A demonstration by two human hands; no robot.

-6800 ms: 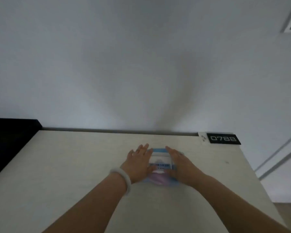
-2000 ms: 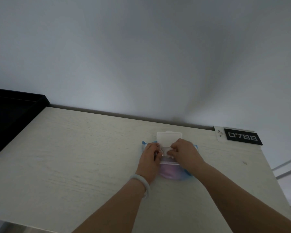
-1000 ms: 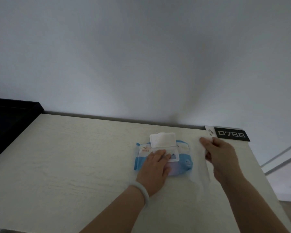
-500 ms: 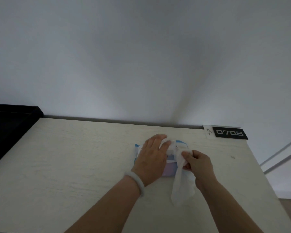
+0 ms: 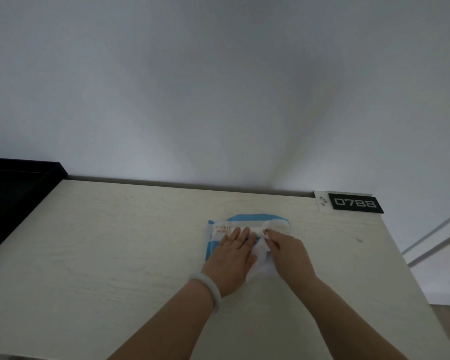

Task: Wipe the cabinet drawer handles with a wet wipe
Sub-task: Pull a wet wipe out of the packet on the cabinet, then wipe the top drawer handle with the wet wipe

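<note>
- Lying on the pale bench [image 5: 115,255], the wipe pack [image 5: 250,221] sits near the far edge.
- Left hand [image 5: 231,258] presses flat on the pack, fingers straight.
- Right hand [image 5: 287,250] pinches a white wipe [image 5: 259,258] over the pack.
- A number plate [image 5: 355,203] stands at the bench's far right corner.

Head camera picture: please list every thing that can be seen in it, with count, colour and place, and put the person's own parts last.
Pale wood-grain cabinet top: one, cream, fills the lower half.
Blue and white soft wet wipe pack: one, on the top, right of centre, partly under the hands.
White wet wipe sheet: one, lying over the pack between the hands.
Black number plate reading 0788: one, far right corner of the top.
Small white label: one, just left of the plate.
Black furniture edge: one, far left.
Grey-white wall: behind the top.
Pale bangle: one, left wrist.
Left hand: flat on the pack.
Right hand: pinches the sheet.
</note>
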